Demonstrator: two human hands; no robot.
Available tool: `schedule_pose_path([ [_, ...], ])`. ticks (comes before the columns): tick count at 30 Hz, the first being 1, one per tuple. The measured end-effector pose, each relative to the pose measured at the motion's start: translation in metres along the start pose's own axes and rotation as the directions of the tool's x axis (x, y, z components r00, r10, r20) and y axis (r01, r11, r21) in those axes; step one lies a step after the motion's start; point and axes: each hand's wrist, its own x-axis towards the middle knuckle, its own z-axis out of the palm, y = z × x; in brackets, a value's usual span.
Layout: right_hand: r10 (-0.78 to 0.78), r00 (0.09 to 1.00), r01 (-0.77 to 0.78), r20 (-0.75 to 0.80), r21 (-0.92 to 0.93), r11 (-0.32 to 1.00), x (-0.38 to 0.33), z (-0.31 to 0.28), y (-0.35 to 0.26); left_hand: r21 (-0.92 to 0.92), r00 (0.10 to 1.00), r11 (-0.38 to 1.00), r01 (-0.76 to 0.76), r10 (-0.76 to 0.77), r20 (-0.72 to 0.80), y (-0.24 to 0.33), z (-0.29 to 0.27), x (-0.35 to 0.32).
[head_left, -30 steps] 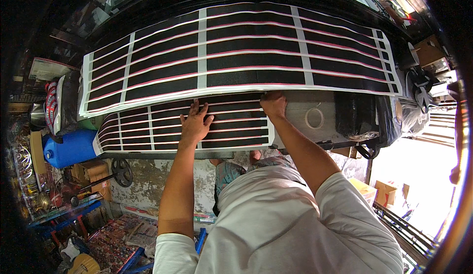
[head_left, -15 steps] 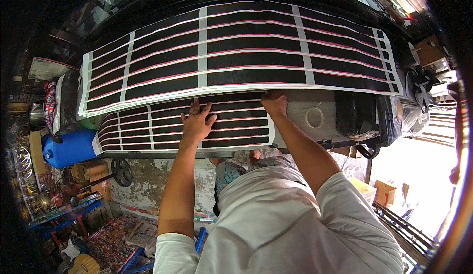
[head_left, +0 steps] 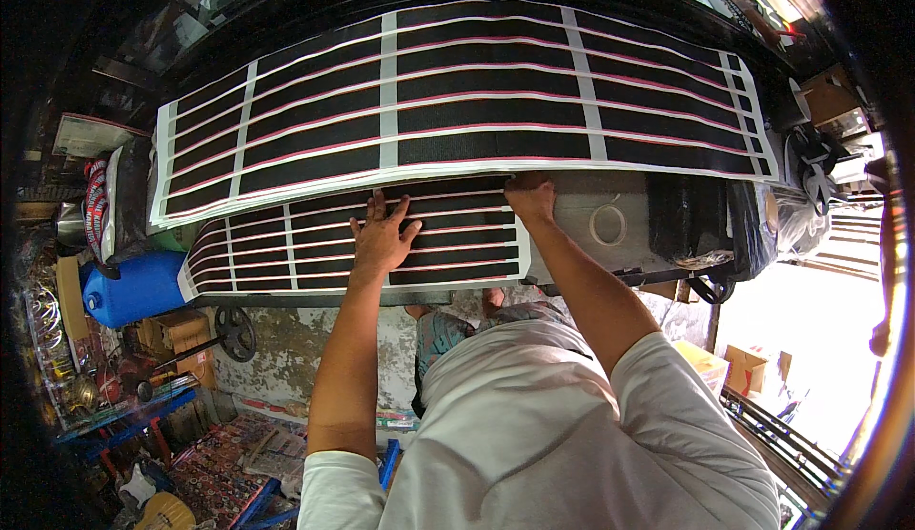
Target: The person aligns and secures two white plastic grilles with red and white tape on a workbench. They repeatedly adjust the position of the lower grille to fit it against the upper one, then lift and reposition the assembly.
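You are pressing your left hand (head_left: 383, 236) flat, fingers apart, on the lower striped sheet (head_left: 286, 249), while your right hand (head_left: 530, 196), at 3 o'clock from it, is pinching the upper striped sheet (head_left: 457, 101).

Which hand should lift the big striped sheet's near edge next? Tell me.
Probably the right hand: it sits at the near edge of the large striped sheet. The left hand lies flat on the smaller striped sheet.

Both arms reach forward, bare below short white sleeves. The left hand (head_left: 383, 234) lies flat, palm down, with the fingers spread. The right hand (head_left: 530, 196) is partly curled, its fingertips hidden from view.
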Motion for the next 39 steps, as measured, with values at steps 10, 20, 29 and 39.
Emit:
schedule_pose_path([
  [10, -0.164, 0.983, 0.181, -0.083, 0.287, 0.941, -0.028, -0.048, 0.006, 0.015, 0.954, 0.993, -0.118, 0.117, -0.276, 0.010, 0.018, -0.022],
  [20, -0.064, 0.979, 0.113, -0.194, 0.254, 0.961, -0.107, -0.145, 0.105, -0.233, 0.881, 0.972, -0.029, -0.085, -0.465, 0.000, 0.057, -0.113],
  [29, 0.041, 0.995, -0.022, -0.086, 0.211, 0.977, -0.133, -0.164, 0.160, -0.373, 0.874, 0.927, 0.048, -0.220, -0.434, -0.009, 0.100, -0.162],
  [39, 0.073, 0.975, -0.027, -0.209, 0.214, 0.977, -0.126, -0.166, 0.124, -0.327, 0.895, 0.942, -0.077, -0.079, -0.439, 0.027, 0.097, -0.166],
])
